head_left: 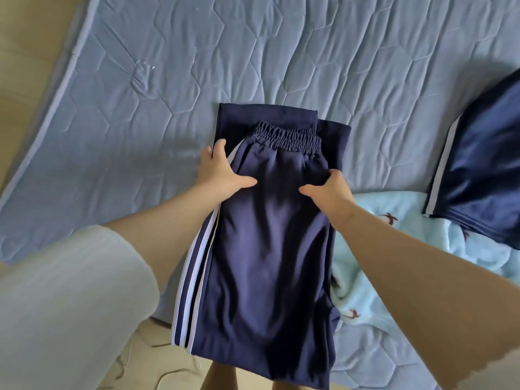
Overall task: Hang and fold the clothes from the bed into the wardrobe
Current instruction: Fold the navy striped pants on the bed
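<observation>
Folded navy track trousers (267,235), seen from your head camera. They lie lengthwise on the near part of the bed, with the gathered elastic waistband (287,136) turned up on top at the far end. A second layer of the same cloth shows beyond and beside it. The near end of the trousers hangs past the mattress edge toward you. Two white stripes (197,263) run down the trousers' left side.

Your left hand (222,173) holds that striped edge just below the waistband. The thumb lies flat on the top layer and the fingers reach over the side, so the cloth sits between them. Your right hand (332,192) takes the opposite edge at the same height. Its thumb points inward on the cloth and its fingers are curled into the fabric, bunching it slightly. The two thumbs point toward each other and stay apart.

Under the trousers is a blue quilted mattress cover (197,66). A pale blue fleece blanket (394,249) with small reddish figures lies just to the right, touching the trousers' right edge. A second navy garment (484,170) with a white stripe rests on the blanket's far right part. A white sleeve (70,305) covers your left upper arm. Beige floor (17,80) shows at the left.
</observation>
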Demonstrator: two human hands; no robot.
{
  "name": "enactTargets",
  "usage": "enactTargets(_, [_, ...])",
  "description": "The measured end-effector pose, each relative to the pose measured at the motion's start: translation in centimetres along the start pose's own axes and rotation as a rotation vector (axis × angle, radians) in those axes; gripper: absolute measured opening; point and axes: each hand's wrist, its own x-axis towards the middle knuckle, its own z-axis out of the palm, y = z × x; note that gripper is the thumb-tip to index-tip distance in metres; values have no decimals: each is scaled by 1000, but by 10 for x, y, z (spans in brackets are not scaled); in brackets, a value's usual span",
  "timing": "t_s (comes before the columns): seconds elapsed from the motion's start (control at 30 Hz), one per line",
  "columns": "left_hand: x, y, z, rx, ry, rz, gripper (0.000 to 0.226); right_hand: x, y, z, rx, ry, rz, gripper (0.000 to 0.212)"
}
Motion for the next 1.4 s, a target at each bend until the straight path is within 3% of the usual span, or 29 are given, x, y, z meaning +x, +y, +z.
enactTargets(0.2, [16,-10,1,50,-29,-24,100,13,-10,7,314,-76,-7,19])
enactTargets(0.4, [20,-8,-5,-108,15,2,55,16,-12,1,594,-227,9,24])
enactTargets(0.5, [12,-6,-9,-212,97,67,28,8,-8,-10,589,-118,-64,26])
enactTargets(0.63, [1,5,-8,-287,40,172,26,-2,5,-28,584,52,-53,19])
enactTargets(0.7, [3,15,-4,-206,-46,178,28,1,8,-33,519,105,-35,20])
enactTargets(0.77, [6,18,5,-32,-167,131,45,7,9,-33,384,140,-12,24])
enactTargets(0.8, [5,18,9,93,-188,121,55,9,11,-30,247,176,-1,39])
enactTargets(0.87, [-11,14,16,311,-68,161,65,2,18,-23,-120,305,-34,70])
enactTargets(0.9, [-26,12,18,376,31,215,66,-8,23,-18,-258,374,-123,73])
enactTargets(1.0, [-70,-5,26,442,216,491,59,-50,40,4,-446,466,-437,51])
enactTargets(1.1, [-111,-33,34,487,154,717,32,-92,72,26,-567,369,-669,29])
enactTargets(1.2, [-146,-63,40,610,-84,810,21,-126,111,46,-630,157,-718,36])
enactTargets(1.3, [-170,-92,49,695,-274,808,44,-150,146,63,-716,5,-727,42])
enactTargets(1.4, [-183,-112,56,797,-369,727,68,-170,170,75,-816,-27,-686,57])
